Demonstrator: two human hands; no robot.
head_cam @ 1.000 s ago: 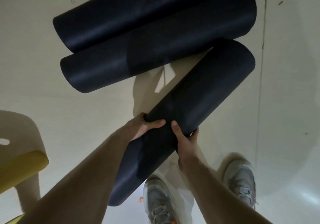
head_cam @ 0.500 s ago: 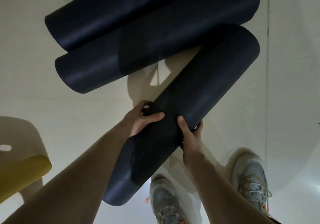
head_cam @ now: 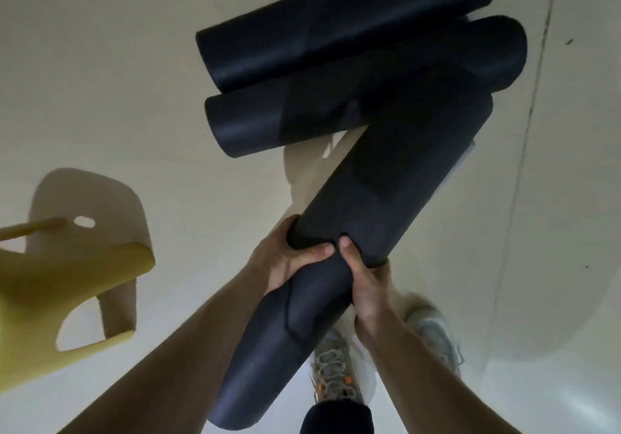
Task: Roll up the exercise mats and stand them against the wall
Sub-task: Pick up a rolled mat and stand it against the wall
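- Your left hand [head_cam: 285, 262] and right hand [head_cam: 366, 285] both clasp the rolled mat [head_cam: 386, 198]; slacken and it may unroll.
- Its far end crowds two other rolls [head_cam: 336, 36]; shoving could dislodge them.

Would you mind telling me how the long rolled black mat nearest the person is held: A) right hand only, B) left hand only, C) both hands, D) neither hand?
C: the left hand and the right hand each grip the rolled black foam mat near its middle, thumbs almost meeting on top.
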